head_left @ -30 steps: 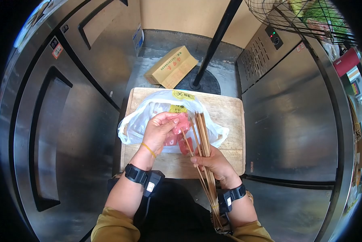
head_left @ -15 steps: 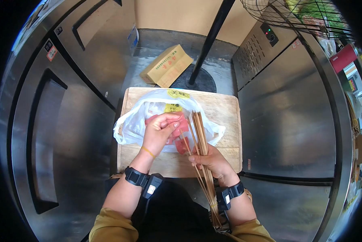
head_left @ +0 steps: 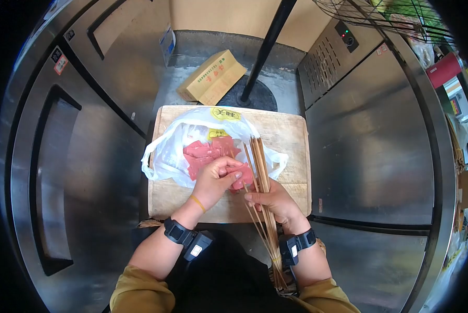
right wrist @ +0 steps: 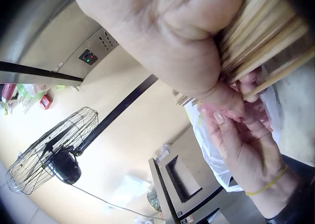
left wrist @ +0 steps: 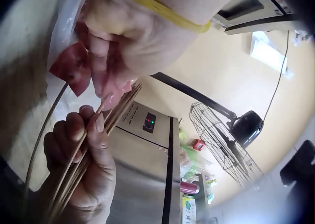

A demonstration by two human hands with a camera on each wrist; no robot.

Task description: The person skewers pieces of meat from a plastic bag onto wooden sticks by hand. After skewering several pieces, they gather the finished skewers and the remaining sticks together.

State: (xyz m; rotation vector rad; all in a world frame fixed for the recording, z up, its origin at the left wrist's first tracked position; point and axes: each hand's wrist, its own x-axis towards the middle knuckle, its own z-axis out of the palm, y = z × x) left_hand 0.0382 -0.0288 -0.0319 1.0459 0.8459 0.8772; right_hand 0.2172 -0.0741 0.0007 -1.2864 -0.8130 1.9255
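Note:
My left hand [head_left: 213,182] pinches a thin slice of pink raw meat [head_left: 243,176] between thumb and fingers. Close to its right, my right hand [head_left: 278,202] grips a bundle of bamboo skewers [head_left: 261,167], tips pointing away from me. One thinner skewer [left wrist: 74,155] stands apart from the bundle under the right thumb, its tip at the slice. In the left wrist view another skewer runs up to a piece of meat [left wrist: 73,66]. More meat [head_left: 200,154] lies in the mouth of a white plastic bag [head_left: 166,151], partly hidden behind the left hand.
The bag rests on a wooden board [head_left: 291,141]. Steel cabinets stand close on the left [head_left: 98,156] and right [head_left: 369,141]. Beyond the board are a cardboard box [head_left: 213,78] and a black pole [head_left: 268,47] on a round base.
My left hand has come nearer to me and toward the right hand with the slice, uncovering more meat in the bag. The right hand keeps its hold on the skewers.

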